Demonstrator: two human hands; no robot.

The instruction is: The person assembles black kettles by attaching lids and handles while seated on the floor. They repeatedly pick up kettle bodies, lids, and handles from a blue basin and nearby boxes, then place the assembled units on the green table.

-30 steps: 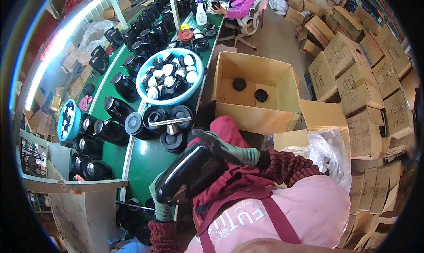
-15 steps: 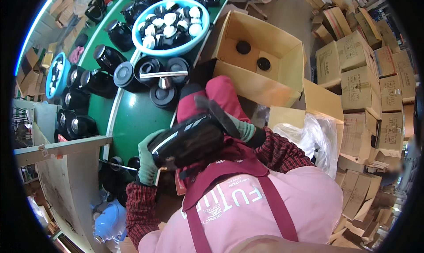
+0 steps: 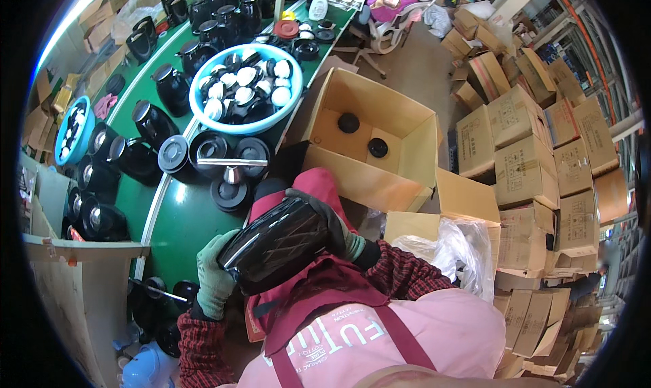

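Glossy black, rounded vessel, held aslant above the maroon-clothed lap. Pale-green gloved left hand: fingers clamped on one end. Dark-faced gloved right hand: fingers wrapped on the opposite end. Nearby: smooth blue basin, round black-and-white parts within; open cardboard carton.

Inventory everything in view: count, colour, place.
Glossy vessel: one, black, above lap
Work table: one, green, left
Jugs: many, black, on table
Basins: two, light blue, left
Caps: many, black and white, in basins
Round lids: four clustered, black, table edge
T-shaped piece: one, silver, among lids
Spray bottle: one, white, far end
Cloth: one, pink, far left
Open carton: one, brown, centre
Discs: two, black, inside it
Stacked cartons: many, brown, right
Plastic sheeting: some, clear, lower right
Chair: one, pale, top
Co-worker: one, purple top, by chair
Left grip: one, green glove, vessel's left end
Right grip: one, green-cuffed dark glove, vessel's right end
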